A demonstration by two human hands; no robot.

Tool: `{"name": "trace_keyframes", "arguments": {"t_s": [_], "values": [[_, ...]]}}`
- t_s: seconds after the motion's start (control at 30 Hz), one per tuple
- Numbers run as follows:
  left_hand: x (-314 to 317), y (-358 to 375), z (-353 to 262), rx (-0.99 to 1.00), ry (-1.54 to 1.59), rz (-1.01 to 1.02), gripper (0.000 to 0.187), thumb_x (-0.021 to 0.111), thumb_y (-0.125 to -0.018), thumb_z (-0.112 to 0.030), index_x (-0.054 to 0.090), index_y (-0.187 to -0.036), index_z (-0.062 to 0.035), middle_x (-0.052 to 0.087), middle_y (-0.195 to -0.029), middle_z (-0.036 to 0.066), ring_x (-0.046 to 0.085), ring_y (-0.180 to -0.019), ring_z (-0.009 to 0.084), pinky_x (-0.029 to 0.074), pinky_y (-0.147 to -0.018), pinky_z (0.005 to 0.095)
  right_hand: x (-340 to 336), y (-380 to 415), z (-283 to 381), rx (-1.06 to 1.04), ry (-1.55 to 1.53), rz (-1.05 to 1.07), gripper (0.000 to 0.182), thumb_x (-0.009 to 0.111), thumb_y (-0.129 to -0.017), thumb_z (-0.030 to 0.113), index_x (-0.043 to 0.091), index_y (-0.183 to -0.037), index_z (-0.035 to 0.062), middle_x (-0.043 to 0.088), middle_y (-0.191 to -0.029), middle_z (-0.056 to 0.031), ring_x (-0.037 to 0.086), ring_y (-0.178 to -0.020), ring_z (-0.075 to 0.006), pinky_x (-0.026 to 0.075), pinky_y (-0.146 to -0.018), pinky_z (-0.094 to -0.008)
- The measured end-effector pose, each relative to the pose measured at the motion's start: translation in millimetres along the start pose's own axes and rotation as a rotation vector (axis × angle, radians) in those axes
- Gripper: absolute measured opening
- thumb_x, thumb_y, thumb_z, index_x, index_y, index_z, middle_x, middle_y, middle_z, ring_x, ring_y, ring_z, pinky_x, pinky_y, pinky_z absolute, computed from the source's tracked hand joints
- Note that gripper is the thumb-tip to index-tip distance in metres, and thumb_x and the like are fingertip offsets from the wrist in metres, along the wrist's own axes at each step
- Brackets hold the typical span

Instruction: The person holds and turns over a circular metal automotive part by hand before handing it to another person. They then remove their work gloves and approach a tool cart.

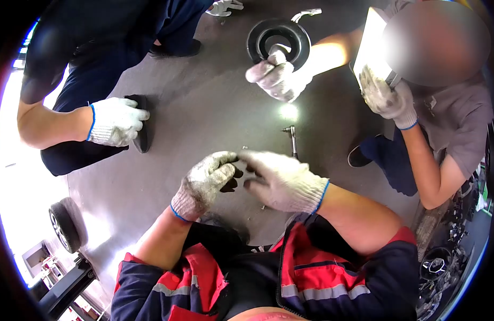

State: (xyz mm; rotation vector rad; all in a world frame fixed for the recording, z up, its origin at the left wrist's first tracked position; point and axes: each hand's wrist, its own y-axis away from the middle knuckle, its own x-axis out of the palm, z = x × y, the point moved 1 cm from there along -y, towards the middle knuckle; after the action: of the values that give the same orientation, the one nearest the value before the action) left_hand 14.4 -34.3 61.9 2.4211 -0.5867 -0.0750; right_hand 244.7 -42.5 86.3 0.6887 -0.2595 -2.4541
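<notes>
At centre frame, left hand [207,182] and right hand [282,179], both gloved, pinch one small dark part [237,179] together. Steel ratchet wrench [293,140] lies unused on grey floor [204,112] at twelve o'clock. Fitting looks unfinished.

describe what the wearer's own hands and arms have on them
Both the left hand and the right hand wear white knit work gloves with blue-trimmed cuffs; the left glove is dirtier, smudged grey. The forearms are bare. Short sleeves are navy with red panels and grey reflective stripes.

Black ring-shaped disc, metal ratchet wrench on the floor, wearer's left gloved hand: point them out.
Black ring-shaped disc [279,37], head view, upper rim.
Metal ratchet wrench [293,140], head view, handle.
Left gloved hand [207,182], head view, back of glove.
</notes>
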Motion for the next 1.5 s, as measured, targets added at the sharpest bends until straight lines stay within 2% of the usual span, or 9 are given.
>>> {"name": "trace_keyframes", "arguments": {"t_s": [0.07, 0.1, 0.13, 0.2, 0.33, 1.13, 1.23, 1.43, 1.5], "values": [[-2.2, -4.7, 11.2, 0.052, -0.151, 0.013, 0.041, 0.060, -0.111, -0.025, 0.060, -0.143, 0.0020, 0.075, -0.116, 0.012, 0.072, -0.098, 0.0193, 0.060, -0.090, 0.0349, 2.2, 1.1, 0.9, 0.144, 0.211, 0.281, 0.049, 0.064, -0.101, 0.035, 0.058, -0.137, 0.0024, 0.071, -0.123, -0.0261, 0.069, -0.116, -0.0447, 0.056, -0.100, -0.0527], [-2.1, -8.1, 11.4, 0.091, -0.450, -0.001, 0.038, 0.065, -0.108, -0.021, 0.064, -0.138, 0.0015, 0.075, -0.118, 0.014, 0.073, -0.103, 0.0214, 0.060, -0.092, 0.0342, 8.7, 1.3, -7.8, 0.127, 0.326, 0.356, 0.050, 0.064, -0.101, 0.040, 0.061, -0.133, 0.0016, 0.071, -0.121, -0.0266, 0.070, -0.116, -0.0450, 0.056, -0.100, -0.0537], [-0.7, -2.2, 8.7, 0.371, -0.710, -0.017, 0.040, 0.070, -0.104, -0.023, 0.067, -0.135, 0.0004, 0.073, -0.123, 0.019, 0.074, -0.107, 0.0279, 0.060, -0.093, 0.0355, 10.9, 1.5, -11.4, 0.133, 0.360, 0.395, 0.049, 0.065, -0.100, 0.040, 0.062, -0.131, 0.0012, 0.071, -0.121, -0.0269, 0.070, -0.116, -0.0452, 0.056, -0.100, -0.0538], [1.7, -0.8, 9.1, 0.420, -0.972, 0.047, 0.050, 0.072, -0.100, -0.031, 0.065, -0.139, -0.0001, 0.071, -0.128, 0.023, 0.073, -0.113, 0.0370, 0.059, -0.098, 0.0421, 15.5, 2.7, -16.8, 0.145, 0.424, 0.478, 0.049, 0.066, -0.100, 0.040, 0.063, -0.128, 0.0005, 0.071, -0.120, -0.0275, 0.070, -0.116, -0.0455, 0.056, -0.100, -0.0540], [7.9, -1.6, 11.2, 0.137, -1.431, 0.222, 0.055, 0.072, -0.096, -0.042, 0.064, -0.137, -0.0059, 0.072, -0.120, 0.021, 0.070, -0.112, 0.0425, 0.055, -0.098, 0.0525, 16.3, 2.4, -15.1, 0.071, 0.369, 0.411, 0.049, 0.065, -0.099, 0.039, 0.064, -0.127, -0.0010, 0.071, -0.117, -0.0280, 0.070, -0.114, -0.0457, 0.057, -0.100, -0.0542], [-10.0, -3.2, 21.4, 0.267, -1.381, 0.171, 0.052, 0.072, -0.095, -0.044, 0.065, -0.133, -0.0082, 0.071, -0.114, 0.019, 0.070, -0.107, 0.0422, 0.056, -0.093, 0.0546, 20.5, -10.8, -16.0, 0.077, 0.382, 0.374, 0.047, 0.065, -0.098, 0.038, 0.065, -0.121, -0.0027, 0.072, -0.113, -0.0289, 0.071, -0.111, -0.0458, 0.057, -0.098, -0.0539], [-11.2, -3.6, 22.2, 0.259, -1.390, 0.180, 0.054, 0.071, -0.096, -0.044, 0.064, -0.136, -0.0079, 0.071, -0.117, 0.019, 0.070, -0.110, 0.0412, 0.056, -0.095, 0.0536, 25.6, -10.9, -24.0, 0.039, 0.390, 0.357, 0.052, 0.067, -0.097, 0.037, 0.061, -0.133, -0.0004, 0.072, -0.108, -0.0277, 0.072, -0.107, -0.0461, 0.059, -0.094, -0.0541], [-10.0, -4.1, 22.5, 0.240, -1.399, 0.182, 0.054, 0.071, -0.095, -0.044, 0.064, -0.137, -0.0096, 0.071, -0.120, 0.018, 0.070, -0.109, 0.0427, 0.056, -0.093, 0.0544, 27.9, -11.0, -27.0, 0.043, 0.383, 0.366, 0.051, 0.066, -0.098, 0.037, 0.061, -0.132, -0.0004, 0.072, -0.111, -0.0275, 0.072, -0.109, -0.0461, 0.058, -0.095, -0.0542], [-10.6, -4.5, 23.4, 0.254, -1.399, 0.179, 0.055, 0.072, -0.095, -0.044, 0.064, -0.137, -0.0097, 0.071, -0.120, 0.018, 0.070, -0.109, 0.0428, 0.056, -0.093, 0.0544, 25.1, -10.6, -23.1, 0.050, 0.353, 0.357, 0.047, 0.065, -0.097, 0.037, 0.064, -0.123, -0.0018, 0.072, -0.111, -0.0290, 0.071, -0.110, -0.0466, 0.057, -0.097, -0.0544]]}}
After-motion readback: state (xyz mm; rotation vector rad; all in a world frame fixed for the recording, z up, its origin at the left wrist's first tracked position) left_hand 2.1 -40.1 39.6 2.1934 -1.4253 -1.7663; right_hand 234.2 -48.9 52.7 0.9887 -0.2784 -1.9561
